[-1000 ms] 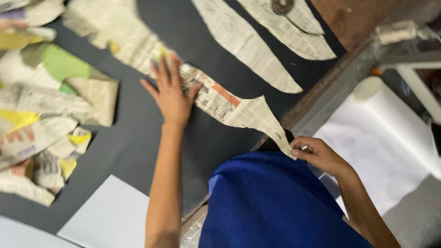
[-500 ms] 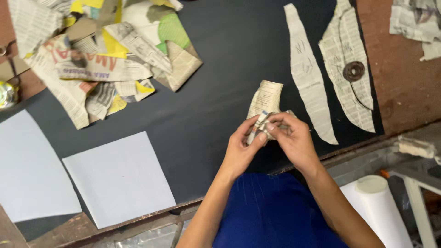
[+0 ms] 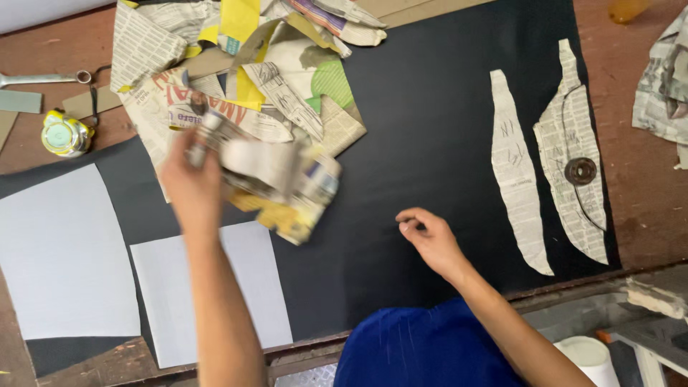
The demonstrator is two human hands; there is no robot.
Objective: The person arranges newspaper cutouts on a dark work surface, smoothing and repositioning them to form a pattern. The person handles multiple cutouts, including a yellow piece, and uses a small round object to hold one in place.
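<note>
My left hand [image 3: 188, 180] is raised over the left part of the black sheet [image 3: 416, 143] and grips a folded newspaper strip [image 3: 279, 183], blurred by motion, next to the heap of newspaper scraps [image 3: 236, 79]. My right hand [image 3: 430, 240] hovers low over the black sheet near the front edge, its fingers loosely curled and holding nothing. Two long curved newspaper cut-outs [image 3: 516, 172] [image 3: 573, 158] lie on the right side of the sheet; a small dark round weight [image 3: 580, 171] rests on the right one.
Two pale grey paper sheets [image 3: 64, 258] [image 3: 215, 294] lie at the front left. A yellow-and-white tape roll [image 3: 64, 134] and a metal tool [image 3: 43, 77] sit on the brown table at far left. More crumpled newspaper [image 3: 663, 93] lies at the right edge. A white roll [image 3: 588, 355] stands below the table.
Both hands held the folded strip together in front of me; now the left hand has carried it left toward the scrap heap and the right hand has let go.
</note>
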